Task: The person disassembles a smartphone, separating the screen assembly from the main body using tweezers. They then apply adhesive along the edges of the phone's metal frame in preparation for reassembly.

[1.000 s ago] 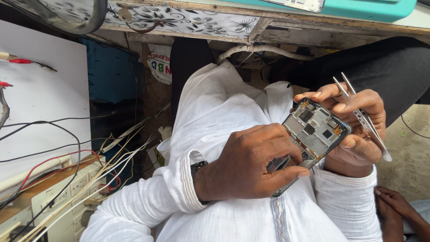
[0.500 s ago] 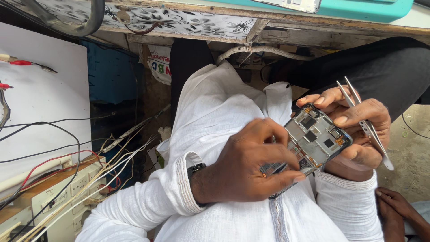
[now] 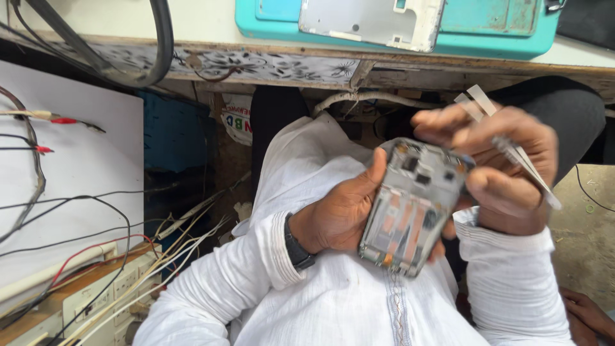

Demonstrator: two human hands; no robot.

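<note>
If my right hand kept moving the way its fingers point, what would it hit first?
Most likely the opened phone: the right hand points left, its fingertips already on the phone's top edge, tweezers tucked in its grip.

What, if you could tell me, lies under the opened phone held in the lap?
The left hand cradles the opened phone from beneath, above a white garment. The phone's underside and the fingers behind it are hidden.

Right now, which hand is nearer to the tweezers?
Right. The right hand holds the tweezers between its fingers, above the opened phone. The left hand grips the phone's left edge, apart from the tweezers.
</note>
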